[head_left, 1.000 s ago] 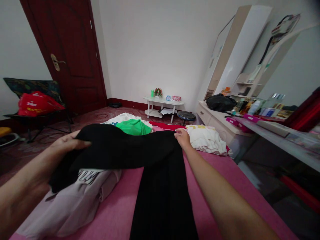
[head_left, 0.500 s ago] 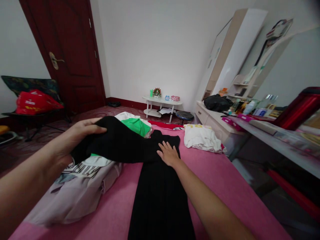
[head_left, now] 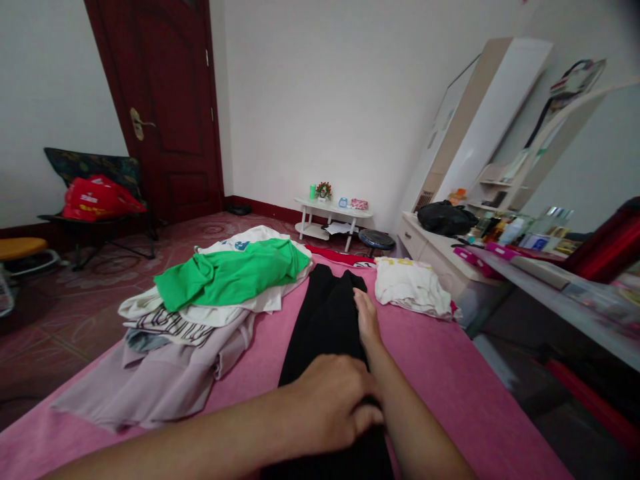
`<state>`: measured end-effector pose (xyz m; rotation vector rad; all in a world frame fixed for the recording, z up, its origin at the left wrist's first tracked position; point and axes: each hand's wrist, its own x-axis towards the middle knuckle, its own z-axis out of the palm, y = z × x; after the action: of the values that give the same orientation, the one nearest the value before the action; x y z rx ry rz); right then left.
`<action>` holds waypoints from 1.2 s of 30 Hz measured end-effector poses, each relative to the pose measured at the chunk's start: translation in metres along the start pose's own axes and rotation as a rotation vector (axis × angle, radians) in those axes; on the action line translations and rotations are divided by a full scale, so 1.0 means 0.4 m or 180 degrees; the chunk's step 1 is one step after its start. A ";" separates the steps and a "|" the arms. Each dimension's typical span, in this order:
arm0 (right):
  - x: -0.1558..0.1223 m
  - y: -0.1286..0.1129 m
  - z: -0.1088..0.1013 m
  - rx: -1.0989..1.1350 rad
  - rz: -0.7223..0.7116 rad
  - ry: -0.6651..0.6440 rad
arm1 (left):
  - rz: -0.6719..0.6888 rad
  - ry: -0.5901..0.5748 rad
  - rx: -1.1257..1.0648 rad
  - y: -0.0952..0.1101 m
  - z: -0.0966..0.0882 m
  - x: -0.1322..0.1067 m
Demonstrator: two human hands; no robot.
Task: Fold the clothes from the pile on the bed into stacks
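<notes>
A black garment (head_left: 323, 320), which looks like a long-sleeved top, lies lengthwise on a bed with a pink cover (head_left: 435, 373). My left hand (head_left: 337, 400) crosses over its lower part, fingers curled closed on a bit of the black cloth. Farther up, my right hand (head_left: 367, 317) rests at the garment's right edge near its top. Its fingers are stretched out against the cloth, partly turned from view. To the left is a heap of clothes, with a green garment (head_left: 235, 270) over white ones and a pale mauve garment (head_left: 165, 383) nearest me.
Folded white clothing (head_left: 410, 287) sits on the bed's far right. Along the right side stand a dresser (head_left: 425, 240) with bottles and a black bag (head_left: 447, 218), and a glass-topped table (head_left: 565, 293). A low white table (head_left: 333, 208) stands by the wall, a chair (head_left: 90, 160) at left.
My left hand has brought the lifted black sleeve down and rightward over the garment, uncovering the green garment. My right hand has slid from the garment's middle to its right edge. The view has shifted slightly left.
</notes>
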<state>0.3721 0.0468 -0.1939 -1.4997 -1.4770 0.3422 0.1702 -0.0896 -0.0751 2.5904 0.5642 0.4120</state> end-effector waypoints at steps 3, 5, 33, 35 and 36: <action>-0.003 -0.016 0.009 0.0491 0.0265 0.0007 | -0.0578 0.0604 0.0613 -0.075 0.025 0.059; -0.009 -0.036 0.012 0.0356 0.0097 -0.0025 | -0.0758 0.0574 0.0812 -0.136 0.066 0.080; -0.066 -0.019 -0.069 -0.2085 0.0066 -0.1284 | -0.0885 0.0337 0.1012 -0.263 0.127 0.012; -0.115 -0.028 -0.091 -0.2145 -0.0040 -0.1296 | -0.0649 0.0157 0.0966 -0.254 0.117 -0.030; -0.141 -0.033 -0.103 -0.2177 -0.0102 -0.1301 | -0.0531 0.0071 0.0919 -0.248 0.112 -0.054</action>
<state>0.3826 -0.0231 -0.1868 -2.0164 -2.0761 0.1239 0.1369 -0.0350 -0.1660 2.7833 0.8988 0.3240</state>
